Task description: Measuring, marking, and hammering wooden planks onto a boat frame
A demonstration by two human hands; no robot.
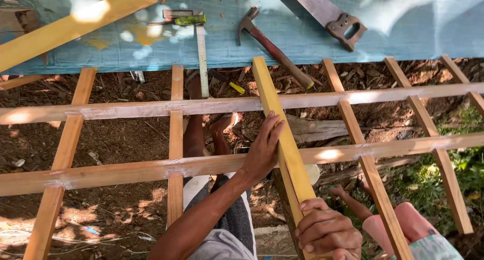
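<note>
Pressing left hand [262, 151] flat on yellow slat [282, 134], right hand [327, 232] gripping its end

A yellow wooden slat [282, 134] was laid across the 2 long rails of a wooden lattice frame [176, 134]. It was pressed flat by the left hand [262, 149] and gripped at its near end by the right hand [327, 232]. A hammer [275, 48], a handsaw [327, 13] and a square [201, 53] were laid on the blue worktop [403, 33] beyond.
</note>
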